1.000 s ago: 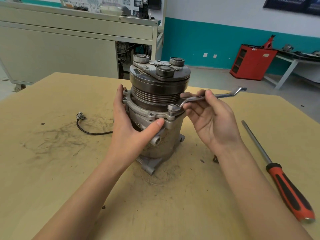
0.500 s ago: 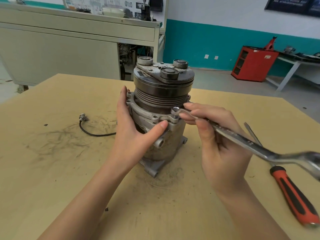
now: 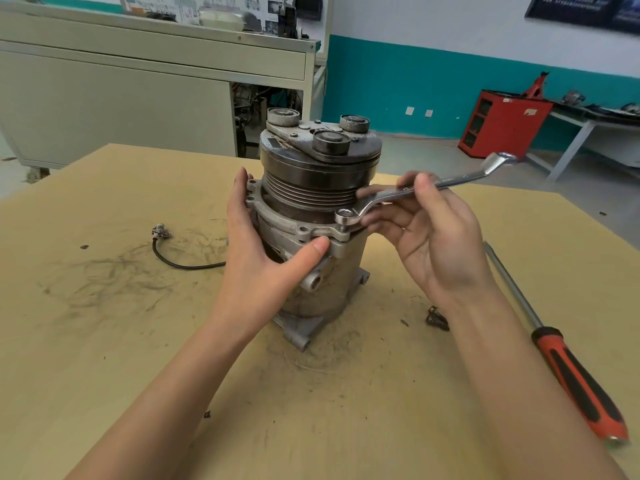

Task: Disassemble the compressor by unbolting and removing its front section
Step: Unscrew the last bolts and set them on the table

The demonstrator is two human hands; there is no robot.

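Gleaming cranked steel wrench (image 3: 460, 177) — ring on bolt (image 3: 343, 214) — ribbed compressor (image 3: 311, 174)

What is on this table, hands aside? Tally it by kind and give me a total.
compressor: 1
ring wrench: 1
screwdriver: 1
cable with connector: 1
small dark loose part: 1
Total: 5
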